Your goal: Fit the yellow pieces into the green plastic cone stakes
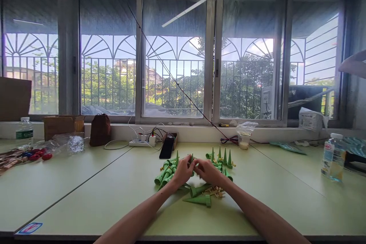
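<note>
My left hand (pixel 183 170) and my right hand (pixel 208 170) meet over a heap of green plastic cones (pixel 167 173) in the middle of the pale green table (pixel 85 190). Both hands have their fingers curled and pinch a green cone piece (pixel 192 159) between them. More cones lie on their sides just below my wrists (pixel 200 195), next to small tan parts (pixel 215 191). Several cones stand upright behind my right hand (pixel 224 157).
A black phone (pixel 167 147) and a white power strip (pixel 141 142) lie behind the heap. Water bottles stand far left (pixel 24 131) and far right (pixel 332 162). A cardboard box (pixel 63 125), a brown pouch (pixel 100 129) and a plastic bag (pixel 245 135) line the windowsill. Another person's arm (pixel 354 65) shows at right.
</note>
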Tool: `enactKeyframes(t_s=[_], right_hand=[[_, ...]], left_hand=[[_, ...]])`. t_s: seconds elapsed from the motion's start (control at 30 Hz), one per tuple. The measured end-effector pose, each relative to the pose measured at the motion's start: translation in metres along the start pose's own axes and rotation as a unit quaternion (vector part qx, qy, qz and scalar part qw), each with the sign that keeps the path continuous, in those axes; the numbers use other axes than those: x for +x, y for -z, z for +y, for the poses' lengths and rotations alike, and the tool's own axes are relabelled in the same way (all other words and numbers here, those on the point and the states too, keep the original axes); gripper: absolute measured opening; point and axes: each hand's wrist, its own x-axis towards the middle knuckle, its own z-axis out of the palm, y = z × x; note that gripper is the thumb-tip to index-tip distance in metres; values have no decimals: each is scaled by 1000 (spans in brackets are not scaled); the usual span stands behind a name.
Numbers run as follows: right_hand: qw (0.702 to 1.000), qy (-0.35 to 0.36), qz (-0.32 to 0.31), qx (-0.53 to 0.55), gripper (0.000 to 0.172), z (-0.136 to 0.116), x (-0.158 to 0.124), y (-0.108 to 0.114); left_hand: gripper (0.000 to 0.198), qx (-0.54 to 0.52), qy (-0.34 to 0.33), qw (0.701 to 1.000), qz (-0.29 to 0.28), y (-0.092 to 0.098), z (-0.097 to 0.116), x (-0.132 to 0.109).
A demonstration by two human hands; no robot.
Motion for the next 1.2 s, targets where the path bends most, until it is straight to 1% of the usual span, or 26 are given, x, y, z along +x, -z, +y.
enactKeyframes(t_s=[0.23,0.47,0.73,0.87,1.0,1.2], right_hand=[[1000,2,-6,10,12,1,-1,0],[1000,1,-4,-3,11,0,-1,0],[1000,9,-4,8,11,-3,-2,2],[1000,8,1,-8,10,-1,-1,0],[1000,9,3,-17,8,-1,-1,0],[1000,17,-6,-2,9,-2,-1,1]], left_hand=[[28,8,-10,1000,6,-1,-2,0],[28,13,-13,1000,0,-2,-7,1],[27,32,-12,999,-6,-1,-6,1],[25,40,-14,999,-2,-2,-7,1],[24,40,-12,999,-13,-2,-8,1],[25,51,-6,998,-19,-2,-7,1]])
